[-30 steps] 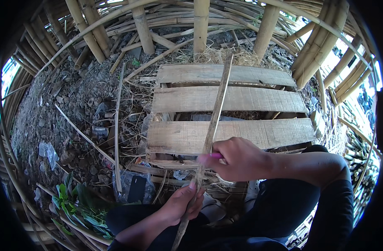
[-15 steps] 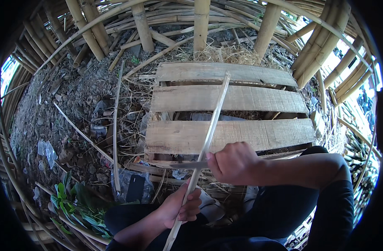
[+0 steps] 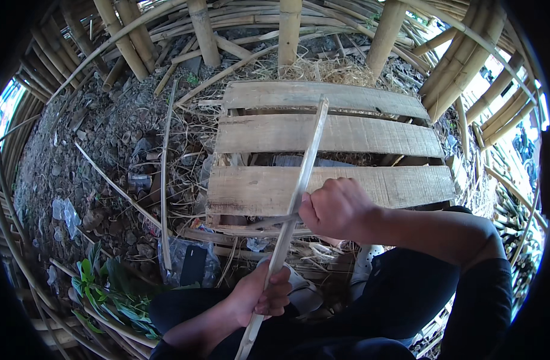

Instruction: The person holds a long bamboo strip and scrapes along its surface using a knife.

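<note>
A long pale bamboo strip (image 3: 305, 171) slants up from my lap and away over the slatted wooden pallet (image 3: 329, 189). My left hand (image 3: 264, 294) is wrapped round its lower part. Just above, my right hand (image 3: 336, 207) is closed on a knife, its handle hidden in the fist. The knife's thin grey blade (image 3: 269, 222) lies across the strip, touching it, and points left. Whether the edge bites into the bamboo cannot be made out.
Left of the pallet, two thin strips (image 3: 165, 180) lie on littered, stony ground. A dark phone-like slab (image 3: 193, 265) rests on clear plastic beside green leaves (image 3: 107, 294). Bamboo posts (image 3: 288, 30) stand behind; cut bamboo (image 3: 518, 234) is stacked at right.
My right hand and the knife have slid a little farther up along the strip, away from my left hand. The left hand keeps its hold in nearly the same place.
</note>
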{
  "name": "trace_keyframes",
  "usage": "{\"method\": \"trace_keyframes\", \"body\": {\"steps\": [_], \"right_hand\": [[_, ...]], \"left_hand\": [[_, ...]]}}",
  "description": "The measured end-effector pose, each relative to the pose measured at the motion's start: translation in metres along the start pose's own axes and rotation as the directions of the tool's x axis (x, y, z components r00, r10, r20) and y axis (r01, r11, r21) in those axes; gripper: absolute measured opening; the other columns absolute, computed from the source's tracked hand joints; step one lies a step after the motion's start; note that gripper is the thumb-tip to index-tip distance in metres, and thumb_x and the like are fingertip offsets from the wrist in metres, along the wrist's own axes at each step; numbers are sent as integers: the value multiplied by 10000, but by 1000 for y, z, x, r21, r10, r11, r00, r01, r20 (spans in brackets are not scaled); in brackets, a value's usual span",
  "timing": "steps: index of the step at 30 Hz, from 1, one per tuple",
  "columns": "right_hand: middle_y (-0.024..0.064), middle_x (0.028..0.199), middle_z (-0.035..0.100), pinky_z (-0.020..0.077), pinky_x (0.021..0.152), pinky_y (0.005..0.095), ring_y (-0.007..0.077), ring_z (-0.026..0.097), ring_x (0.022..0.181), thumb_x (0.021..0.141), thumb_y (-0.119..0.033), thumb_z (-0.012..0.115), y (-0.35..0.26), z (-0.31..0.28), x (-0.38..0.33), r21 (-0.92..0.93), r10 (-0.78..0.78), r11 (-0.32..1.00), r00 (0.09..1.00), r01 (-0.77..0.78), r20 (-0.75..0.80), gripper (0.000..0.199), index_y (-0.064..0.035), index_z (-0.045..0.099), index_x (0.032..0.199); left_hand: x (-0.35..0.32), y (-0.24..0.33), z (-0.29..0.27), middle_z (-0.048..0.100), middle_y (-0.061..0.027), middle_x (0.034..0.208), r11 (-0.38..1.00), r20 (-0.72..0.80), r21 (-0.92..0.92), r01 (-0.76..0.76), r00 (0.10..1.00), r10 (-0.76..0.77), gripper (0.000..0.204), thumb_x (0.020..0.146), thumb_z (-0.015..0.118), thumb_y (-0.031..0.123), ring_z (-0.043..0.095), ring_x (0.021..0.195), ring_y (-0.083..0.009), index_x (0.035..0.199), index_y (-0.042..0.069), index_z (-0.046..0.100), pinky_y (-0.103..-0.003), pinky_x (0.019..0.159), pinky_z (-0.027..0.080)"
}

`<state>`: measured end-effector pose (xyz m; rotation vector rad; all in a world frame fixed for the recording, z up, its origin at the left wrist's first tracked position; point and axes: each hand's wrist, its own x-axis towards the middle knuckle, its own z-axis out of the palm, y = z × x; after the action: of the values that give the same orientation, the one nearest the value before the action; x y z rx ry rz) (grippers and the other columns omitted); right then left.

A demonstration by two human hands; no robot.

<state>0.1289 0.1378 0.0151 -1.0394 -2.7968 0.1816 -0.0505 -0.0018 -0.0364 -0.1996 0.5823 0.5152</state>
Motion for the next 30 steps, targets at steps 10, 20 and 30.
{"method": "trace_keyframes", "body": {"steps": [10, 20, 30], "right_hand": [[80, 441, 520, 500, 418, 402, 263, 536, 365, 932, -273, 431, -24, -16, -2, -76, 178, 984, 923, -161, 340, 449, -58, 552, 557], [83, 426, 510, 496, 431, 430, 280, 517, 354, 948, -326, 417, -3, 2, -3, 17, -5, 1000, 982, 2, 187, 521, -78, 533, 505], [101, 578, 618, 541, 527, 431, 278, 632, 517, 985, -341, 348, 23, -13, 26, -174, 248, 963, 932, -207, 266, 460, -67, 614, 728]], "left_hand": [[0, -3, 0, 275, 40, 461, 995, -32, 82, -62, 997, 64, 512, 1032, 221, 478, 215, 364, -77, 656, 165, 373, -215, 333, 205], [1, -2, 3, 266, 40, 464, 987, -85, 145, -63, 993, 76, 518, 1029, 227, 492, 222, 359, -81, 653, 165, 367, -229, 349, 203], [0, -2, 5, 254, 44, 462, 977, -113, 205, -66, 990, 90, 547, 1022, 186, 534, 211, 362, -81, 649, 169, 350, -225, 354, 208]]}}
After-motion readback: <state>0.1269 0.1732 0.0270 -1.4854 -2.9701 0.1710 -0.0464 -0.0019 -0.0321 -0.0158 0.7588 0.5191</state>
